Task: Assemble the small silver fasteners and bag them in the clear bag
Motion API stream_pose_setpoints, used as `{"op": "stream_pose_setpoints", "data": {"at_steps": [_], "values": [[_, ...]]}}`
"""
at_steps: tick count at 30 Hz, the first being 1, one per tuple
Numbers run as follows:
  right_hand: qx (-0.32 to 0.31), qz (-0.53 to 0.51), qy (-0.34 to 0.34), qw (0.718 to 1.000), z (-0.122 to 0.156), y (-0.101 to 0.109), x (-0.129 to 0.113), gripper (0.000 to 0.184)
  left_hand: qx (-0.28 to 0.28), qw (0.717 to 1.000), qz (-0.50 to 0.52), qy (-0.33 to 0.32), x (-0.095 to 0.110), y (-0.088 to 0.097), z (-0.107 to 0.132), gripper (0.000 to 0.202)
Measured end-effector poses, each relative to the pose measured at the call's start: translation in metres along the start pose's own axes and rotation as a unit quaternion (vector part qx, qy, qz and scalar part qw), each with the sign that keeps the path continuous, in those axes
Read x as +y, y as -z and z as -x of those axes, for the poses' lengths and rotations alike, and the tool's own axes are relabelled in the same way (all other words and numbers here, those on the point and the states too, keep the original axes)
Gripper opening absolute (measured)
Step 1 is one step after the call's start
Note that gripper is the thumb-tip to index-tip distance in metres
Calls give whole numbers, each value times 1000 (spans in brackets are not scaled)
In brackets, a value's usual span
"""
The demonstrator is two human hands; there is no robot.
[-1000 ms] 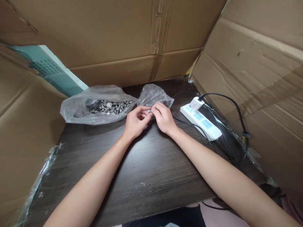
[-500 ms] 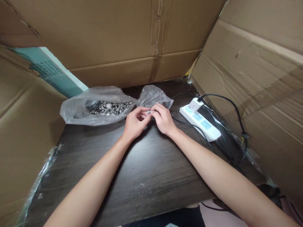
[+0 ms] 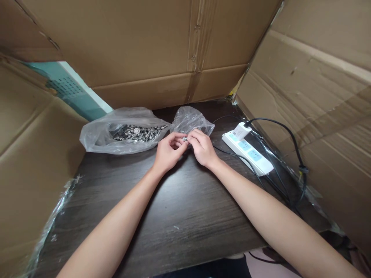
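Above the dark wooden table, my two hands meet around a small shiny metal fitting. My left hand pinches it between thumb and fingers from the left. From the right, my right hand grips its other end, with the fingertips closed. The fingers cover much of the piece, so its exact kind is unclear. Left of my hands lies an open clear plastic bag full of small metal parts. A second crumpled clear bag sits just behind my hands.
A white power strip with a white plug adapter lies on the right, and black cables run beside it. Cardboard walls enclose the table at the back and both sides. A pale green panel shows at the back left.
The whole view has shifted slightly, so things appear a little farther right and lower. Both hands keep their hold on the small metal fitting, with only slight finger movement.
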State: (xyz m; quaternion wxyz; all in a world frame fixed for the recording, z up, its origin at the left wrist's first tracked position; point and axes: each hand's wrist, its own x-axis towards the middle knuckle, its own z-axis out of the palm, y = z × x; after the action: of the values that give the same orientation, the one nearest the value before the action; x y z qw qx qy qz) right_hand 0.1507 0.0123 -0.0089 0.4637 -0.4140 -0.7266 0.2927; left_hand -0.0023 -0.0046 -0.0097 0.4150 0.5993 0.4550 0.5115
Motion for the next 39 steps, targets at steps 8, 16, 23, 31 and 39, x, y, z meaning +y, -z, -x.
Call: {"op": "stream_pose_setpoints", "data": {"at_steps": [8, 16, 23, 31, 39], "values": [[6, 7, 7, 1000, 0, -1, 1, 24, 2, 1000, -1, -2, -1, 1, 0, 27], [5, 22, 15, 1000, 0, -2, 3, 33, 0, 1000, -10, -5, -1, 1, 0, 27], [29, 4, 13, 999, 0, -1, 1, 19, -1, 1000, -2, -11, -1, 1, 0, 28], [32, 13, 21, 999, 0, -3, 3, 27, -4, 1000, -14, -8, -1, 1, 0, 27], [33, 8, 11, 999, 0, -2, 2, 25, -3, 1000, -11, -10, 0, 0, 0, 28]]}}
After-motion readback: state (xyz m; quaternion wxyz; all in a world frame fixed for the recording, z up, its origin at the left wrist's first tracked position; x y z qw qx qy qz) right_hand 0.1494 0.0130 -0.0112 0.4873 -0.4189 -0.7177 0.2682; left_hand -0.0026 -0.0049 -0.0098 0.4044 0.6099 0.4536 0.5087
